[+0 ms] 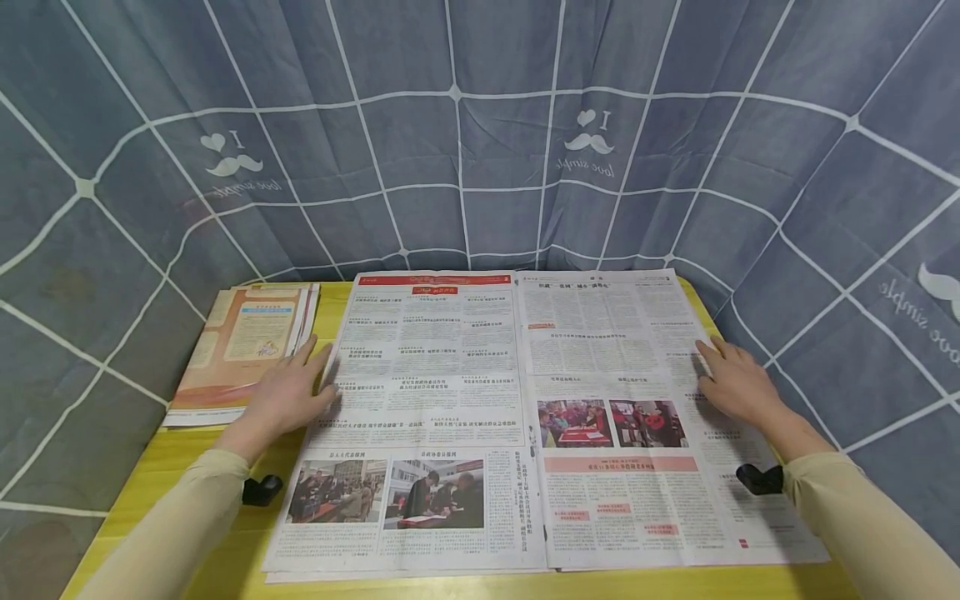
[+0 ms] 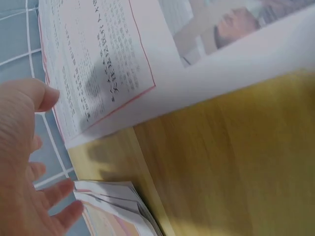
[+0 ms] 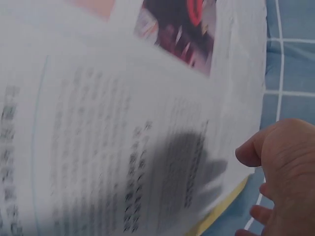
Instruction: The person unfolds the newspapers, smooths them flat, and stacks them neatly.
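Newspaper lies opened out on the yellow tabletop, pages side by side, photographs on both and a red banner across the top of the left one. My left grip is spread, fingers apart, at the paper's left edge, between it and a small stack of booklets. My right grip is spread too, at the right edge, its shadow falling on the print. I cannot tell whether either touches the paper. Behind hangs a grey-blue gridded curtain.
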A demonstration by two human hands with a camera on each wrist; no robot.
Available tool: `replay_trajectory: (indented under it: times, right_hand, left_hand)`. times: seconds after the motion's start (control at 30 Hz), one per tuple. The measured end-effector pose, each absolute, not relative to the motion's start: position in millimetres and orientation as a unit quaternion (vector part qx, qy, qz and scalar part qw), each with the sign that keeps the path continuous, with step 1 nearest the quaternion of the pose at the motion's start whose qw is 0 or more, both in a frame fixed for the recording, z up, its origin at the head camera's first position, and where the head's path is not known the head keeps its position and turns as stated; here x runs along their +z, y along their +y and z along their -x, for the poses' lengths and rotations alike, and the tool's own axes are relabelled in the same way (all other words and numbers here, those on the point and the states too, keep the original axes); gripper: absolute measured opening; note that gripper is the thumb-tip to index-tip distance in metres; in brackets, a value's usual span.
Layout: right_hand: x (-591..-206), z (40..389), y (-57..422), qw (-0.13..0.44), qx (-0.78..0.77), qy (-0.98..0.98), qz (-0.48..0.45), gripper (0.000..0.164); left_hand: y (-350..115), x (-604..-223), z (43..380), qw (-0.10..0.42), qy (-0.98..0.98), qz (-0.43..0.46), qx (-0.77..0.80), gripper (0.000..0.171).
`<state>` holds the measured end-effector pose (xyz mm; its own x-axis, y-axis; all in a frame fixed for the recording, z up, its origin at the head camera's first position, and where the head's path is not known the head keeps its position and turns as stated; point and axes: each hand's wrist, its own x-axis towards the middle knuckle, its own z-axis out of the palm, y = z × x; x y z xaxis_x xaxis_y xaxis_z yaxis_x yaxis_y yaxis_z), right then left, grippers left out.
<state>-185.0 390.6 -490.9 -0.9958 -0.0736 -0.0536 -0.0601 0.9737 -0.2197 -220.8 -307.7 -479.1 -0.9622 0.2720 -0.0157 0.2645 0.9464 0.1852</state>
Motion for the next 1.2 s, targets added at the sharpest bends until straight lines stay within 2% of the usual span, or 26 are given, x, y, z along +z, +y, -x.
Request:
replay_trajectory:
  times: [0.37,0.9,1.2]
  right_hand:
    - [-482.5,187.8,334.9,-0.013,-0.134,0.986,0.101,0.07]
    - [-490.8,198.5,237.4,-0.016,-0.196,0.961,0.192,0.076]
    - [-488.1,200.3,184.1,0.005,-0.223,0.945,0.24,0.073]
  left_hand:
    - [-320.2,-481.9,213.1,0.011,0.984,-0.122,0.126,0.084]
    - [-354.9,-488.1,203.8,-0.028,0.984,-0.088,0.153,0.082]
    - [-381.3,-485.0,200.5,-0.033,0.988,-0.053,0.144,0.082]
